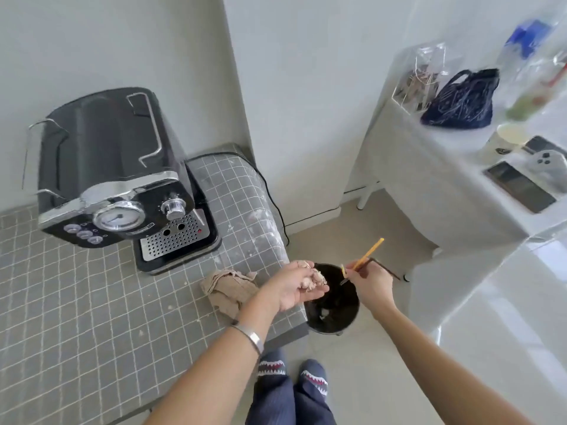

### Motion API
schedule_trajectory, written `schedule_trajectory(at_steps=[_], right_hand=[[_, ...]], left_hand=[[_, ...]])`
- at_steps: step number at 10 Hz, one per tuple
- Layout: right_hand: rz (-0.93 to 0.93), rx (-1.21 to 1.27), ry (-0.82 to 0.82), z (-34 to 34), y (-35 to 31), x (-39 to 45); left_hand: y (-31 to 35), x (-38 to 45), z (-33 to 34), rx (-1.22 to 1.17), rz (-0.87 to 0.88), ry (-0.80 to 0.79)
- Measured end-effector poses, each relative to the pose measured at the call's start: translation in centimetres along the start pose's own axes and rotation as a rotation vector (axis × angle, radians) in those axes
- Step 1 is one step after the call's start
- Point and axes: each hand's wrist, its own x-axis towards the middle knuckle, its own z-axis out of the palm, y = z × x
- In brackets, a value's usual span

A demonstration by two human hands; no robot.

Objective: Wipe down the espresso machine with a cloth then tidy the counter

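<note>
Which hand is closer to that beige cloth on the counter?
Left. The left hand is just right of the beige cloth; the right hand is farther right, over the black bin.

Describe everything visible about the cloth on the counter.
The cloth is beige, looks like soft woven fabric, and lies crumpled in loose folds rather than spread flat. It rests on the grey tiled counter near its right edge, just in front of the espresso machine. The left hand hangs over its right side; whether they touch is unclear.
</note>
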Motion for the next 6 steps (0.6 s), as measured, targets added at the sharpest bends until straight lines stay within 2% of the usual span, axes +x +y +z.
schedule_trajectory(at_steps=[2, 3, 5, 6], right_hand=[[0.124, 0.015, -0.008, 2.0, 3.9, 5.1], [0.156, -0.078, -0.113, 3.1, 6.3, 6.7], [0.270, -0.135, -0.209, 4.1, 8.7, 6.8], [0.236, -0.134, -0.187, 4.1, 8.3, 6.6]], left_hand=[[-1.5, 8.0, 4.0, 0.151, -0.117, 0.147], [-2.3, 10.5, 4.0, 0.203, -0.144, 0.177], [-3.6, 11.2, 2.8, 0.267, -0.093, 0.307], [-4.2, 11.1, 2.2, 0.334, -0.019, 0.359]])
